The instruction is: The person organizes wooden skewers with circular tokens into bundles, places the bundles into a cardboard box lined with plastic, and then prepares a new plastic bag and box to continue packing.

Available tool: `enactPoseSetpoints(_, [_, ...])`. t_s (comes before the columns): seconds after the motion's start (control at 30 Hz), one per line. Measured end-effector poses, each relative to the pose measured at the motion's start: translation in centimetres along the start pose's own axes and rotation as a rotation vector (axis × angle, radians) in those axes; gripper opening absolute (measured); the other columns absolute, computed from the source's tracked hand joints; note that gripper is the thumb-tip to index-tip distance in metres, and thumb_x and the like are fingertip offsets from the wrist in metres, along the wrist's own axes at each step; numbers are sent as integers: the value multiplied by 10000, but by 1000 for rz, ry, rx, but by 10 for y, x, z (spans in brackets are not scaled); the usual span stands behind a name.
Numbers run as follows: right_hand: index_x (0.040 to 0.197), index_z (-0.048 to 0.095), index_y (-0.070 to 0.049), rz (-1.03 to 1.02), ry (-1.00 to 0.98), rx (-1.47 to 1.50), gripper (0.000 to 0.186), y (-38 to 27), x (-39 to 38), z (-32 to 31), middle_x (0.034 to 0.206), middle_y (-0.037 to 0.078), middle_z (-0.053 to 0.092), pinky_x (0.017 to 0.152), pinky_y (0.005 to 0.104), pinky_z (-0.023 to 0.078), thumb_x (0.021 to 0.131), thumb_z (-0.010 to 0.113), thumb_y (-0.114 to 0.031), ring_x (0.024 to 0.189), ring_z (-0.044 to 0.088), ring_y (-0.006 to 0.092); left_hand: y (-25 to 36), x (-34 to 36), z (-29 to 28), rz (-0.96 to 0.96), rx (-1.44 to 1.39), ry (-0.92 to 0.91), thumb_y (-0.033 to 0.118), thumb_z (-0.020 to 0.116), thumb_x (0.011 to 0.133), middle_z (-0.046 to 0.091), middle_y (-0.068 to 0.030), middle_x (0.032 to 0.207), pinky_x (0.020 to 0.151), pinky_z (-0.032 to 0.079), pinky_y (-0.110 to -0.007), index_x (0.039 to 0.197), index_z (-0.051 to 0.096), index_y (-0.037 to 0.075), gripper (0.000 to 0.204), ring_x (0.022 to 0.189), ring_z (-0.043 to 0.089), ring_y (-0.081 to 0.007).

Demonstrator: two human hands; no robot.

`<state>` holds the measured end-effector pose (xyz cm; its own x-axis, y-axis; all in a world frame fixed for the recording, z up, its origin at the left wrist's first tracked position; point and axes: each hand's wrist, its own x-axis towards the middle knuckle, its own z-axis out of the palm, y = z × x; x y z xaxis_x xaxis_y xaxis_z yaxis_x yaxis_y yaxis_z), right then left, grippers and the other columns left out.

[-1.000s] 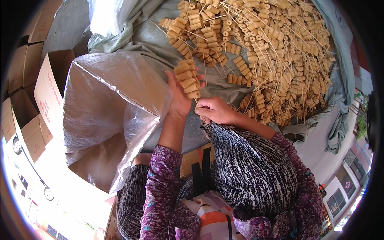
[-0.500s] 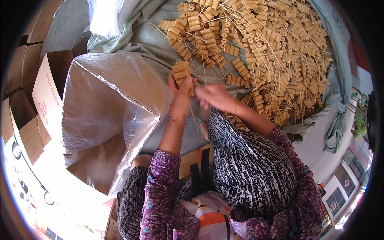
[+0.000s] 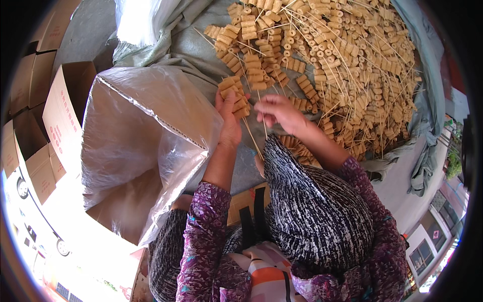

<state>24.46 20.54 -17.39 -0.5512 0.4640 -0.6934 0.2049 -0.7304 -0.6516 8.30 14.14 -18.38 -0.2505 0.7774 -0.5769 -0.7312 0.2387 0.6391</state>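
Observation:
My left hand (image 3: 229, 113) is closed around a small bunch of skewered tan rolls (image 3: 234, 93), and their thin sticks hang below it toward my knee. To its right, my right hand (image 3: 279, 111) pinches the stick of another roll skewer (image 3: 255, 73). That skewer's rolls point away from me, at the near edge of the heap, and the stick's lower end pokes out under my fingers. A large heap of the same roll skewers (image 3: 347, 65) spreads over the far right. The rolls look tube-shaped, with holes through several of them.
Left of my hands stands an open carton (image 3: 121, 131) lined with a clear plastic bag (image 3: 186, 95). More cardboard boxes (image 3: 63, 105) are stacked at the far left. White plastic bags (image 3: 138, 22) lie at the back. A grey-green cloth (image 3: 196, 48) lies under the heap.
My right hand has moved slightly right, away from my left hand, and now has a skewer's stick in its fingers. My left hand keeps its bunch, now tilted a little differently.

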Motion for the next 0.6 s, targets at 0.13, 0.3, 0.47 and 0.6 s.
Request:
enactPoseSetpoints(0.13, [892, 622, -17, -41, -135, -166, 166, 8, -35, 25, 728, 56, 669, 465, 201, 433, 957, 607, -169, 508, 550, 61, -7, 3, -8, -36, -160, -32, 495, 428, 1011, 593, -62, 1164, 817, 517, -355, 1315, 482, 80, 517, 1014, 611, -207])
enactPoseSetpoints(0.3, [858, 605, 2, 69, -76, -335, 175, 10, -36, 42, 715, 59, 654, 468, 238, 439, 958, 603, -142, 510, 558, 77, 0, -5, 6, -74, -128, -49, 489, 453, 1005, 597, -71, 1192, 840, 520, -376, 1330, 474, 76, 525, 1052, 610, -237])
enactPoseSetpoints(0.47, [989, 656, -37, 37, -3, -468, 338, -7, -27, 28, 772, 78, 696, 552, 229, 525, 991, 555, -360, 576, 636, 98, 0, -5, 4, 32, 61, -8, 366, 560, 987, 593, -74, 1196, 801, 539, -344, 1343, 471, 83, 463, 1021, 629, -224])
enactPoseSetpoints(0.6, [972, 650, -32, -405, 627, -973, 271, -18, 22, -22, 842, 148, 689, 716, 421, 512, 918, 612, -295, 755, 668, 313, -4, -3, -7, -21, 16, -52, 371, 558, 984, 589, -80, 1207, 809, 548, -374, 1352, 468, 82, 476, 1051, 623, -245])
